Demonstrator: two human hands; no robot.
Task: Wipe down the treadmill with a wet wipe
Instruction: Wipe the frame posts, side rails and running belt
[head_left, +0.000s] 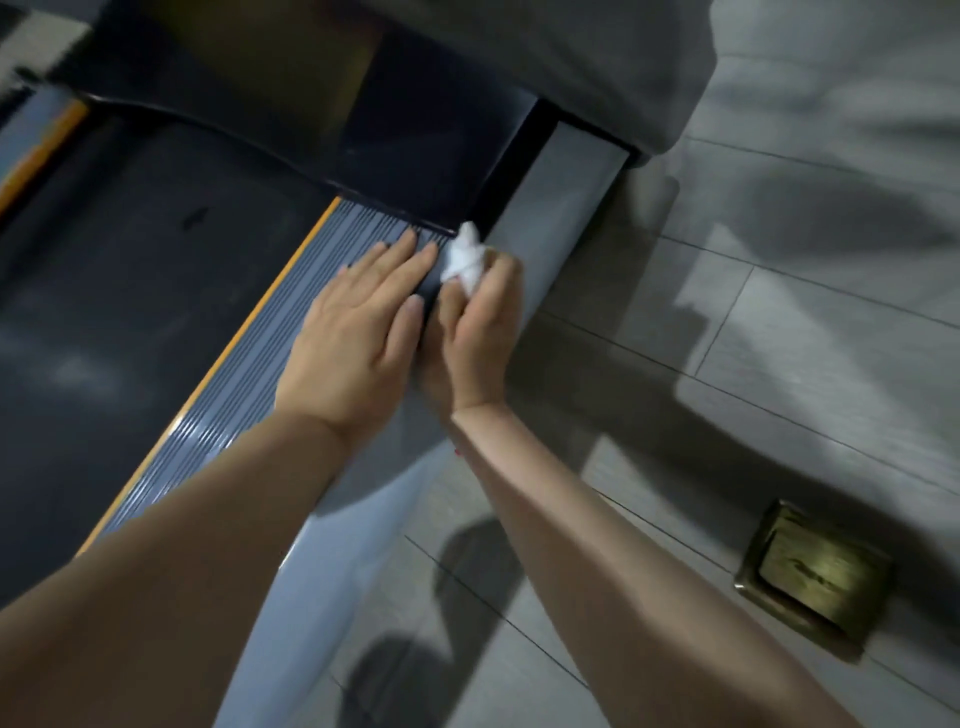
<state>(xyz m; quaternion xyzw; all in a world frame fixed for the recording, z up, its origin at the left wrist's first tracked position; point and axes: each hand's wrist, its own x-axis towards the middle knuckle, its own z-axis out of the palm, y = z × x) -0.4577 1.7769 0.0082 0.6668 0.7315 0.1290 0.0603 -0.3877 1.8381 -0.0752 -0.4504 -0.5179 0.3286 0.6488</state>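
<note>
The treadmill fills the left of the view: a dark belt (130, 312), a grey ribbed side rail (249, 384) edged with an orange stripe, and a dark motor cover (405, 156) at the far end. My left hand (358, 322) lies flat on the ribbed rail with straight fingers. Just right of it, my right hand (478, 332) grips a crumpled white wet wipe (464, 257). The wipe's tip touches the rail's far end, close to the motor cover's corner.
A grey upright post (561, 208) of the treadmill rises right beside the wipe. Grey floor tiles (779, 338) spread to the right, crossed by shadows. A brass floor box (815, 571) is set into the tiles at the lower right.
</note>
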